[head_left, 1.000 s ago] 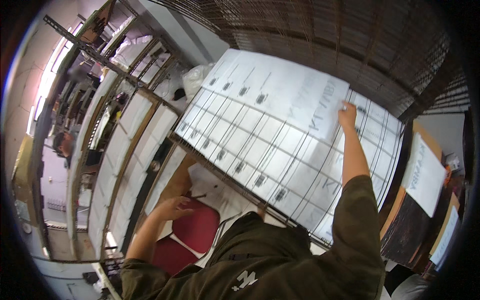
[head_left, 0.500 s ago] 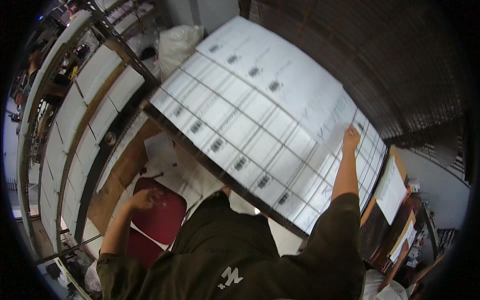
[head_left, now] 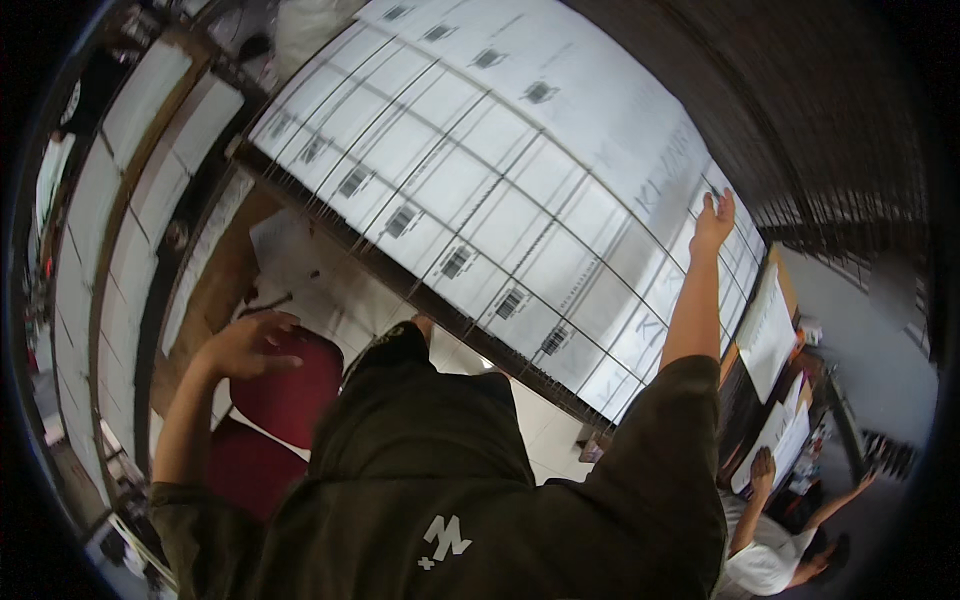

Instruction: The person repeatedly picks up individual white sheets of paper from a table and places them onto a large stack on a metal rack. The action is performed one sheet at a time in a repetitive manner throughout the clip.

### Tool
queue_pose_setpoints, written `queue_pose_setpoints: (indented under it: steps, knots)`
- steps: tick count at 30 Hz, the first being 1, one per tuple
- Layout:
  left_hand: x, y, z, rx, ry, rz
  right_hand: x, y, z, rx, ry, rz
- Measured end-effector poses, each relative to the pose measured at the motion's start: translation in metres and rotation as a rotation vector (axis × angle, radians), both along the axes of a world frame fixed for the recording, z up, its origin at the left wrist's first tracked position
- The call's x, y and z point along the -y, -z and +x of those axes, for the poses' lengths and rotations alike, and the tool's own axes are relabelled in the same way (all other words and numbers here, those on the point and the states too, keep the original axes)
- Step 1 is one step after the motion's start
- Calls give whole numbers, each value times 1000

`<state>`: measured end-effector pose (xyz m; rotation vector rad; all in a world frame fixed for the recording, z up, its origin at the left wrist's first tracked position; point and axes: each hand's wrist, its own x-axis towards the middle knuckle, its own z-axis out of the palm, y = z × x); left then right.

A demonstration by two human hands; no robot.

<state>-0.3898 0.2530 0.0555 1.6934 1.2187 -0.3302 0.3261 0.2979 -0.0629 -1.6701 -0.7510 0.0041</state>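
Observation:
A broad surface of white panels in rows, split by thin dark lines and carrying dark printed marks, fills the middle. Along its far side runs a plain white strip with handwriting. My right hand is raised at the right end of this surface, beside the handwriting. Its thumb and fingers look apart, with nothing clearly held; whether it touches the panels I cannot tell. My left hand hangs over a red chair, fingers loosely spread and nothing in them.
Shelves packed with white box-like panels line the left. A dark slatted shutter stands at the far right. Lower right, another person in a white top is at work near white sheets. A pale plastic bag lies at the top left.
My view has shifted, so the panels sit higher and larger. My right hand's fingers, earlier curled together at the white sheet's edge, now show a gap. The left hand stays over the chair.

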Motion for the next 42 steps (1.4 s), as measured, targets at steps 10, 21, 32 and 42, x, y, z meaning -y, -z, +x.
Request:
queue_pose_setpoints:
  steps: [10,21,32,42]
  knots:
    - [69,118,105,-108,-12,-292,316,-45,-62,-125,517,70]
    - [129,175,165,-254,51,-369,593,192,64,-1153,701,1004]
    - [78,110,238,-411,364,-194,608,141,50,-1152,1042,789]
    - [42,159,164,-170,605,-72,611,-76,124,-273,685,486]
